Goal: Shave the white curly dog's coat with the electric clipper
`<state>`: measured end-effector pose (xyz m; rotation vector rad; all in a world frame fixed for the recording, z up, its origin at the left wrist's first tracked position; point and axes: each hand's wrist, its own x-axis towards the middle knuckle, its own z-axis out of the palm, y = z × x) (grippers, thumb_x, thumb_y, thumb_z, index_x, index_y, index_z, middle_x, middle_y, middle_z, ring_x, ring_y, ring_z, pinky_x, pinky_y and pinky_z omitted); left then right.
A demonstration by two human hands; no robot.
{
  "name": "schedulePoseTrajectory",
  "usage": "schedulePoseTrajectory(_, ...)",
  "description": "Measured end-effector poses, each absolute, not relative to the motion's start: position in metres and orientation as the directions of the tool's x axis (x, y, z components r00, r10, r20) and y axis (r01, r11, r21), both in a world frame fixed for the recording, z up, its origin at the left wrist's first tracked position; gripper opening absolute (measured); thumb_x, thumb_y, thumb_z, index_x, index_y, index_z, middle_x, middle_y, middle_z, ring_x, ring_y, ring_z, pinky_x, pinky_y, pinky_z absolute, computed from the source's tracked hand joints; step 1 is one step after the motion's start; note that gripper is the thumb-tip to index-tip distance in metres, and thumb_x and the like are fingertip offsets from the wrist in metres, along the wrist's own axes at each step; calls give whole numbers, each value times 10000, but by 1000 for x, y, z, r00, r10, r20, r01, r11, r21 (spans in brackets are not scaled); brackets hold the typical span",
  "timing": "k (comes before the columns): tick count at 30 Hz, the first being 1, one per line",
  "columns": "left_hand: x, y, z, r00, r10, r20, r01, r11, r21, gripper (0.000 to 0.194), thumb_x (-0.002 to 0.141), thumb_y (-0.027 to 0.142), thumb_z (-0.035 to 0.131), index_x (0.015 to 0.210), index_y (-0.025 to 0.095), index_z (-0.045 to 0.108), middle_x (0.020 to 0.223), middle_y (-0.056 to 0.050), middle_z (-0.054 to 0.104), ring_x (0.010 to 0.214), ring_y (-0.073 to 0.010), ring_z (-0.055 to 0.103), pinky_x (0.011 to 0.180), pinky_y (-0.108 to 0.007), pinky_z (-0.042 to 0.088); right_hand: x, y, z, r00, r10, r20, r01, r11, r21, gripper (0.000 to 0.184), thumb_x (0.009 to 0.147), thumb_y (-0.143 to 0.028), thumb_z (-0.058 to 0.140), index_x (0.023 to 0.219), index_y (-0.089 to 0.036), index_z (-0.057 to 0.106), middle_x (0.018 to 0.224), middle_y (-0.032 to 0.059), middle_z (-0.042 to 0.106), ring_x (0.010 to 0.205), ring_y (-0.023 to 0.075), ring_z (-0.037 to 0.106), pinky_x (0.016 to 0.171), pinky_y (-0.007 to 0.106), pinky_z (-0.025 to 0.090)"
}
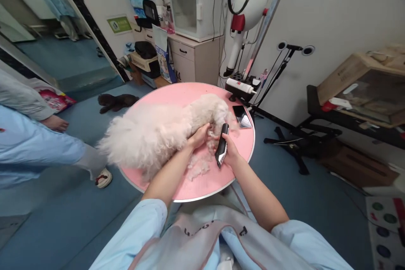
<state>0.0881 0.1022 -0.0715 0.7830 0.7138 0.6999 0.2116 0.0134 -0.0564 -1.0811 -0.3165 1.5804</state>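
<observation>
A fluffy white dog (152,130) is on a round pink grooming table (186,192). Its coat is long and bushy at the left and much shorter toward the right end. My left hand (200,136) is closed about one of the dog's legs, with the fingertips partly hidden in fur. In my right hand (232,152) is a black hair clipper (222,143), its blade end pointing down toward me, apart from the dog's body. Loose tufts of cut fur (198,168) lie on the tabletop between my forearms.
A phone (242,116) lies at the table's right edge, beside a black holder with a white tube (241,86). A stand dryer (249,6) rises behind. Another person's sleeve (34,135) is at the left, and a dark brown dog (117,102) lies on the floor.
</observation>
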Motion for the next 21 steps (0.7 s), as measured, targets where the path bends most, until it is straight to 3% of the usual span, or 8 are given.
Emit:
schedulePoseTrajectory(5,105,101,-75,543,796,-267,-367,511,777,244,931,335,504,874,123,611,701,-45,652,581,-123,585,599,-224,468,214,3,-43,199,911,-360,-557,-197,-807,267,600,-363,741,711,-190,571,472,-58,547,405,99,515,398,205,432)
schedulePoseTrajectory(8,111,101,-73,616,758,-216,-467,572,674,534,947,576,409,1060,110,642,876,-104,702,791,-186,665,801,-304,520,203,-22,-34,208,932,-298,-491,-164,-856,285,519,-298,766,719,-172,606,473,-61,555,395,96,506,377,203,407)
schedulePoseTrajectory(11,118,98,-62,742,630,-231,-510,753,415,909,882,779,203,1196,26,603,984,-203,699,988,-273,674,920,-386,505,187,-53,-30,158,950,-270,-436,-179,-882,248,497,-267,747,678,-153,620,454,-47,550,383,108,512,362,212,395)
schedulePoseTrajectory(13,123,93,-52,781,580,-231,-513,807,293,979,856,813,155,1199,7,592,942,-203,700,942,-267,684,873,-370,530,180,-71,-32,126,954,-274,-401,-204,-893,230,496,-265,724,665,-153,616,449,-39,551,384,117,526,362,212,401)
schedulePoseTrajectory(16,128,88,-35,802,572,-171,-543,818,191,890,851,823,223,1161,77,598,853,-115,687,743,-171,670,707,-266,552,179,-89,-40,145,947,-288,-395,-212,-894,267,497,-301,721,695,-166,601,466,-37,565,399,130,558,369,213,428)
schedulePoseTrajectory(21,131,96,-14,874,480,-82,-472,876,103,879,830,848,208,1077,97,593,669,-33,560,486,-85,501,459,-190,423,181,-99,-43,163,950,-267,-484,-159,-860,385,501,-414,775,737,-186,575,479,-35,574,391,138,562,365,228,442)
